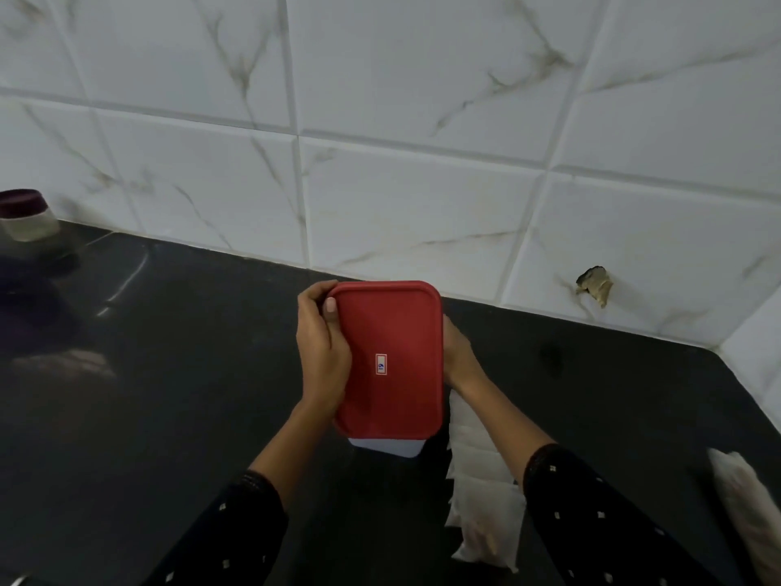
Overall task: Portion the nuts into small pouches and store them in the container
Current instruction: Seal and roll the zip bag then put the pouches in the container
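I have the container [386,448] up off the dark tabletop [177,374], held between both hands with its red lid [386,357] facing me. The lid hides nearly all of it; only a pale strip of the body shows at the near edge. My left hand [323,353] has its grip closed on the lid's left rim, thumb pressed on the far-left corner. My right hand [460,357] is tucked against the lid's right side, mostly behind it, so I take it as clamped on the container, though its fingers are out of sight.

The lid looks seated, or nearly so, and I cannot see whether anything is inside. Two white pouches are outside the container: one pouch [486,501] lies on the tabletop just near-right of the lid, under my right forearm, and a second pouch [744,496] sits further right of the lid, at the frame's edge. Whether they are filled I cannot tell. A dark-capped jar [27,215] stands far to the lid's left by the tiled wall [422,99].

My judgement: either this is early and the lid must come off, or storing is unfinished, since those pouches are not yet stowed.
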`<state>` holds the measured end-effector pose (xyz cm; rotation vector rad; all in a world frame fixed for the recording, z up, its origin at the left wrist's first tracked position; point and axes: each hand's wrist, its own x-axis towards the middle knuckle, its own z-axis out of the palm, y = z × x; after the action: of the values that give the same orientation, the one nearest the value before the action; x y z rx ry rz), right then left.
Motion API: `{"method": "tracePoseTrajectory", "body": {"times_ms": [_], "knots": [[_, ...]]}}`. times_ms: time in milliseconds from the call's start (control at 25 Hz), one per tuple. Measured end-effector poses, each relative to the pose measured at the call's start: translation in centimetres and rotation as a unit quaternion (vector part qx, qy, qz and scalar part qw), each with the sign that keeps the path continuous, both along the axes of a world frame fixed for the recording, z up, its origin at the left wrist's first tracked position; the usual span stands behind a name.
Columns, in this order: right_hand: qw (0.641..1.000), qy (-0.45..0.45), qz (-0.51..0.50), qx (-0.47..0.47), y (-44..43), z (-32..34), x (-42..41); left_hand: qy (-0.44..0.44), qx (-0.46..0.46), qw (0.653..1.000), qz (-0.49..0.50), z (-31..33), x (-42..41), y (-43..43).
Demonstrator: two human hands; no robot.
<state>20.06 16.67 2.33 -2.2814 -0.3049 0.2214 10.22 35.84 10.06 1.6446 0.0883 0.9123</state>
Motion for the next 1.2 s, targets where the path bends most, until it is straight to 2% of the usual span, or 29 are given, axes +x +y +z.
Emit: {"method": "tracePoseTrajectory", "body": {"times_ms": [80,120,200,280,400,520,640,720,800,920,1040,1120,1200], "knots": [[0.99,-0.066,0.021,0.126,1.5,5.3,-5.2,0.001,-0.006,1.0,-0.004,-0.4,-1.0,0.0],[0.976,-0.044,0.0,0.215,2.6,8.0,-7.7,0.001,-0.01,1.0,-0.002,-0.4,-1.5,0.1],[0.95,0.008,0.029,0.31,2.9,9.7,-10.0,-0.003,-0.021,1.0,-0.004,-0.5,-2.4,0.1],[0.954,0.0,0.075,0.29,2.2,9.7,-11.7,-0.001,-0.039,0.999,-0.023,-0.5,-3.7,0.2],[0.963,-0.009,0.043,0.265,2.1,8.1,-14.2,0.049,-0.113,0.986,-0.111,-0.5,-5.7,0.7],[0.972,-0.011,0.008,0.235,1.9,5.6,-17.0,0.193,-0.146,0.931,-0.273,-1.0,-7.5,1.9],[0.981,-0.044,0.013,0.186,0.9,3.4,-18.9,0.344,-0.017,0.859,-0.378,-1.8,-9.8,2.8],[0.984,-0.061,0.043,0.16,0.1,2.6,-19.4,0.44,0.097,0.789,-0.417,-1.2,-10.9,2.9],[0.988,-0.059,0.075,0.124,-0.4,1.9,-19.7,0.493,0.158,0.736,-0.437,-1.1,-11.2,2.8],[0.988,-0.037,0.123,0.087,-1.0,0.8,-20.1,0.516,0.29,0.69,-0.416,-2.8,-11.1,2.3],[0.975,-0.067,0.204,-0.06,-1.2,-1.2,-20.7,0.512,0.433,0.639,-0.376,-5.7,-11.6,1.3],[0.961,-0.085,0.229,-0.131,-1.3,-2.8,-20.9,0.506,0.471,0.631,-0.352,-7.5,-12.1,0.7],[0.958,-0.093,0.225,-0.151,-1.0,-3.6,-20.8,0.495,0.51,0.626,-0.321,-8.8,-12.5,0.4]]}}
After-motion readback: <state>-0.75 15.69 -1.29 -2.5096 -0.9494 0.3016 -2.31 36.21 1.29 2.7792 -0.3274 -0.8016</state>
